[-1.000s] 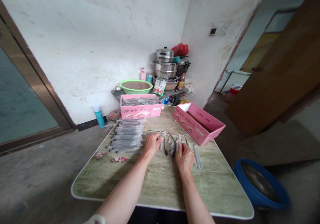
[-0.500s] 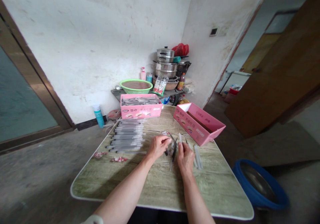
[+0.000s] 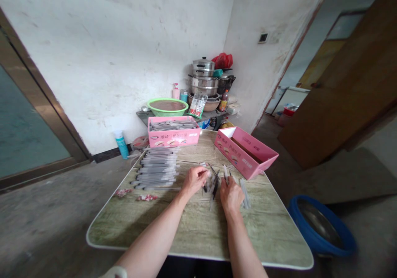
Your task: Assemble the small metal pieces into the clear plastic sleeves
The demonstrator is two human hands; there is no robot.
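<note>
Right hand: the right hand is closed, thumb and fingers clamped on a pale tube.
Tube: it rises from the fingertips at the far side of the right hand, its upper end pointing away toward the open side of the right box.
Left hand: the left hand is bent, with thumb and forefinger drawn close together; whether anything is pinched between them I cannot tell.
Scraps: a loose scatter of small dark and clear pieces lies on the table between the two hands, just right of the left fingertips and left of the right hand; single shapes are too small to tell.
Clear tubes: a few clear tubes lie just beside the right hand, on its right.
Row: many pale tubes with dark ends lie side by side, pointing left and right, to the left of the left hand and apart from it.
Left box: a pink box filled with similar tubes stands at the far edge, just beyond the row.
Right box: another pink box stands at an angle, far and right of the right hand, apart from it.
Table: the wood-patterned table has a pale rim and pink flower prints near the row.
Behind: a green basin and stacked pots stand on a dark shelf.
</note>
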